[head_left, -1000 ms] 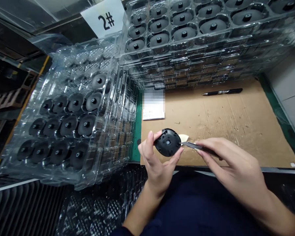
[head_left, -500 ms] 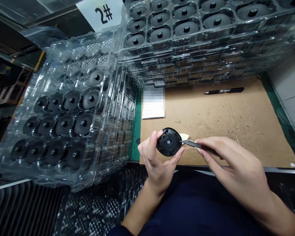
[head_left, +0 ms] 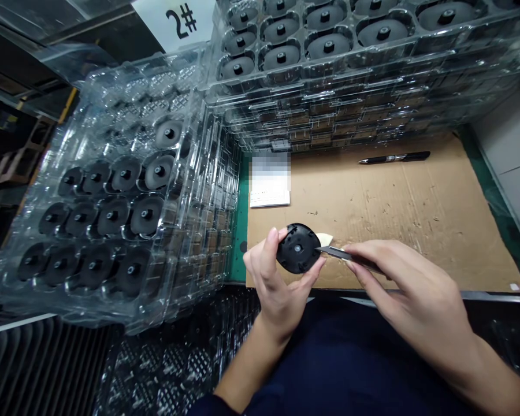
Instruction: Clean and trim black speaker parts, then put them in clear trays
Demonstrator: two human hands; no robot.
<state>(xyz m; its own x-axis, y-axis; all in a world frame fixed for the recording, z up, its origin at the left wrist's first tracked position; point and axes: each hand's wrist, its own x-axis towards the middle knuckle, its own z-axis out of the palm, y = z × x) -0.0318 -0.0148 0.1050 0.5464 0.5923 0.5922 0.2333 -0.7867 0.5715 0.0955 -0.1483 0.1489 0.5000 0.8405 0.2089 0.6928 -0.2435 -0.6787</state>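
Note:
My left hand (head_left: 274, 283) grips a round black plastic part (head_left: 298, 248) by its edge, with the thumb and fingers on the rim. My right hand (head_left: 409, 277) holds a slim craft knife (head_left: 349, 255) in a pencil grip. Its metal blade tip touches the right rim of the black part. A small cream-coloured flake (head_left: 325, 238) lies on the cardboard just behind that rim. Part of the knife handle is hidden by my right fingers.
Stacked clear plastic trays of black discs rise at the left (head_left: 112, 202) and back (head_left: 325, 40). A cardboard sheet (head_left: 394, 219) lies on a green mat, with a black pen (head_left: 394, 157) and a white paper slip (head_left: 270, 197) on it. A "2#" sign (head_left: 179, 20) stands behind.
The black part has turned slightly in my left hand, with the blade still at its rim. The whole view has drifted a little, so the trays sit slightly further left and higher.

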